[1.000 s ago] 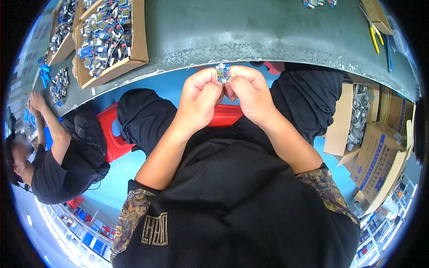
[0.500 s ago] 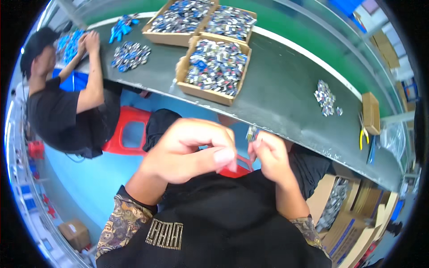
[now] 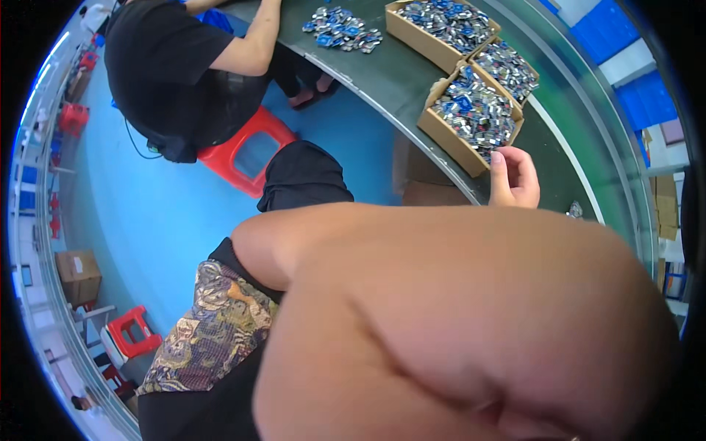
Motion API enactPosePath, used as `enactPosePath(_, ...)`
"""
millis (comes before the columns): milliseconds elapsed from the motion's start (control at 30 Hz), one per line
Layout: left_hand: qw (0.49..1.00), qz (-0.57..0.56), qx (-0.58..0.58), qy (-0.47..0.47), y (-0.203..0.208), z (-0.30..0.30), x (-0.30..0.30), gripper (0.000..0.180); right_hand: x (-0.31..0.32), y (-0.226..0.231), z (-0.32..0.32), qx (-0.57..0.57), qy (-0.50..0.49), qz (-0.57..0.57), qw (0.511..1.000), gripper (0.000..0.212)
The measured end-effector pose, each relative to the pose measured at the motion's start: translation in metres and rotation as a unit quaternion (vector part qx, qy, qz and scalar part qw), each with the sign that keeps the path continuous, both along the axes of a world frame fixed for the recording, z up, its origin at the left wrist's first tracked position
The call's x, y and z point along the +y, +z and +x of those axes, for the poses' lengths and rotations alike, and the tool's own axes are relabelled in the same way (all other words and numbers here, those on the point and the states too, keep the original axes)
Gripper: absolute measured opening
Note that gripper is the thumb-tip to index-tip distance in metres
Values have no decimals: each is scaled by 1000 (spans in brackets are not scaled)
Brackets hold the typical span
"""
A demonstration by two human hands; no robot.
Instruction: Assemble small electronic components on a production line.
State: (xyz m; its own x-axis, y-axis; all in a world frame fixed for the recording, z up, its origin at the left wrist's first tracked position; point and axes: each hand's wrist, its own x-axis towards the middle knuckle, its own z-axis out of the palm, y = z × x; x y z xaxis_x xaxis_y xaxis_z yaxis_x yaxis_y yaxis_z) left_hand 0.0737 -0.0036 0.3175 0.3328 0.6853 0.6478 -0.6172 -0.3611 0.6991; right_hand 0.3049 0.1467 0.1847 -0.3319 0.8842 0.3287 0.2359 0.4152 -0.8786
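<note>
My left hand (image 3: 471,294) fills the lower right, very close and blurred. Its thumb side faces the lower edge and the fingers look curled in; their tips, and anything between them, are hidden. Beyond it, my right hand (image 3: 516,178) is at the near right corner of an open cardboard box (image 3: 450,140). Thumb and fingers there are drawn together in a pinch, and I cannot make out whether a small piece sits between them. Heaped in the box are many small silver, blue and dark pieces (image 3: 474,114), like tiny metal connectors.
Two more cardboard boxes (image 3: 419,35) of similar pieces stand behind on the dark green workbench (image 3: 368,77). A loose pile of pieces (image 3: 342,31) lies left of them. A co-worker in black (image 3: 176,66) sits at the left, beside a red stool (image 3: 254,151) on the blue floor.
The view has swung left, so the boxes appear further right. My left hand has come up much closer. My right hand, earlier pinching a small metal piece, is now by the near box.
</note>
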Motion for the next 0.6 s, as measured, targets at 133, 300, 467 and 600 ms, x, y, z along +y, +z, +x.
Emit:
enactPosePath(133, 995, -94, -35, -13, -4, 20, -2, 20, -9, 7, 6, -144, -81, 136, 977, 29)
enactPosePath(300, 972, -216, -77, -57, -11, 45, -8, 22, -15, 0, 30, -132, -85, 120, 980, 26)
enactPosePath(467, 927, -319, -116, -161, -20, 55, 4, 25, -1, -1, 106, -135, -234, 129, 954, 20)
enactPosePath(600, 904, -347, 5, -249, -66, 112, 26, 29, 23, -5, 192, -170, -349, 151, 909, 21)
